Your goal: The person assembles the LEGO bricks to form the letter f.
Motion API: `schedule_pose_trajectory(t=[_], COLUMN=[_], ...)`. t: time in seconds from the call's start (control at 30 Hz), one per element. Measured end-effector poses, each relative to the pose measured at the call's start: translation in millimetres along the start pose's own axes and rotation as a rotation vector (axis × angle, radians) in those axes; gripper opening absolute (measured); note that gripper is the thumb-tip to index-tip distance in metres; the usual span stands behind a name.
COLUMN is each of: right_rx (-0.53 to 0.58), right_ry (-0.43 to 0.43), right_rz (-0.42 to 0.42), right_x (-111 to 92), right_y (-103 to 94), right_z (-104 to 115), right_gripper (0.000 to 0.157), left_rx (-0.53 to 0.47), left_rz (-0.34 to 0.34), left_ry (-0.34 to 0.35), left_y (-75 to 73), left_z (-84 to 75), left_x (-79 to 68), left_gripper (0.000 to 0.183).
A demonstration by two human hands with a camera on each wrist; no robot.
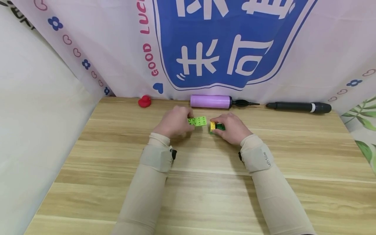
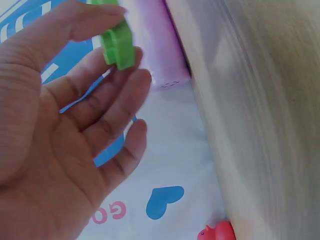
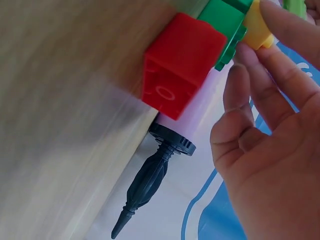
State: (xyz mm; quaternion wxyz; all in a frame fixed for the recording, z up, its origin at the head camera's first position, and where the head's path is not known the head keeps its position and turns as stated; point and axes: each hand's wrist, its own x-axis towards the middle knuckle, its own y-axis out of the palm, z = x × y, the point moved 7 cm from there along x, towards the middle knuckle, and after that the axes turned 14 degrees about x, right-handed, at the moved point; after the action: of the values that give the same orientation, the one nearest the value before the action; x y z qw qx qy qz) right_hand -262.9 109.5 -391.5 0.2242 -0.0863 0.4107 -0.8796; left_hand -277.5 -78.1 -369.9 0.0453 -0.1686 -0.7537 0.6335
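Between the thumb and fingertips of my left hand (image 1: 175, 121) is a light green toy brick (image 1: 199, 121) with studs on top, held by its left end. In the left wrist view the same light green brick (image 2: 118, 46) is pinched, and the lower fingers are loosely bent. To its right, my right hand (image 1: 232, 128) pinches a yellow brick (image 1: 212, 126). That yellow brick (image 3: 257, 25) sits on a dark green brick (image 3: 222, 22) in the right wrist view. A red brick (image 3: 182, 62) adjoins the green one. A small gap separates the light green brick from the yellow one.
A purple hand pump (image 1: 210, 101) with a black nozzle lies along the table's back edge, just behind my hands. Left of it sits a red rubber duck (image 1: 144, 101), and to the right lies a black microphone-like object (image 1: 299, 107). A printed cloth (image 1: 123, 65) hangs behind.
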Motion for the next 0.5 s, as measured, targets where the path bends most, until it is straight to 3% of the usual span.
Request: schedule_pose_trajectory(t=[0.27, 0.5], right_rx=[0.120, 0.104], right_ry=[-0.020, -0.045], right_rz=[-0.049, -0.084], right_x=[-1.2, -4.2], right_y=[-6.5, -16.6], right_z=[8.2, 8.2], right_gripper=[0.064, 0.047], left_rx=[0.020, 0.048], left_rz=[-0.011, -0.064], left_ry=[0.060, 0.128], left_y=[-0.6, -1.4], left_z=[-17.0, -36.5], left_x=[3.0, 2.7], left_gripper=[0.035, 0.034])
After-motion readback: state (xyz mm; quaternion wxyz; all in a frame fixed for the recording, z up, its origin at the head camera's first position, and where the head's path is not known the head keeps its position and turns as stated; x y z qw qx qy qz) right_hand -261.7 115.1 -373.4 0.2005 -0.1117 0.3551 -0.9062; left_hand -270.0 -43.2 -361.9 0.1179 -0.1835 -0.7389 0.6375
